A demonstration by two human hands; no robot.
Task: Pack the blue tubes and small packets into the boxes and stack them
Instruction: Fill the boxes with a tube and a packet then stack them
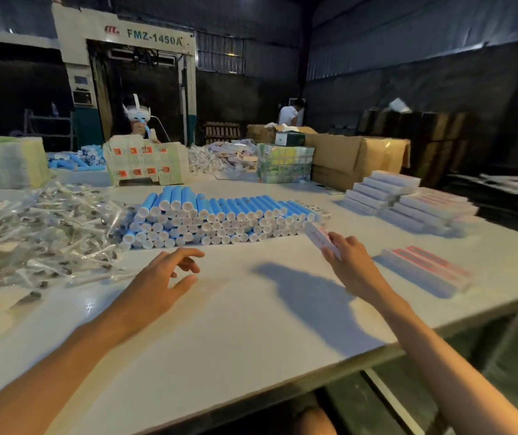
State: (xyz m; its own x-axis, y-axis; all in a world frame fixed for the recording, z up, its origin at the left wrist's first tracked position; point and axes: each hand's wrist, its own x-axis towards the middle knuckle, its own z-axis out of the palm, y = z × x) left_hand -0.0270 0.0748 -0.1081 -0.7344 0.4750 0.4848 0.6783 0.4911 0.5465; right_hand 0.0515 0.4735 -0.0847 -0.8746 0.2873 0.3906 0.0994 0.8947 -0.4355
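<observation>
A pile of blue tubes [220, 216] with white caps lies across the middle of the white table [235, 324]. To its left spreads a heap of small clear packets [44, 233]. My right hand [350, 262] grips a narrow white box with red print [319, 235], held just in front of the tube pile's right end. My left hand [160, 277] hovers over the table in front of the tubes, fingers spread and holding nothing. Flat white boxes [424, 268] lie at the right, and a stepped stack of filled boxes [408, 199] sits further back right.
A sheet of printed cartons [146, 163] stands behind the tubes, with more blue tubes [77, 160] behind it. Cardboard boxes [352, 158] and wrapped bundles [284, 163] sit at the back. Two people work at the far side. The table edge runs along the right.
</observation>
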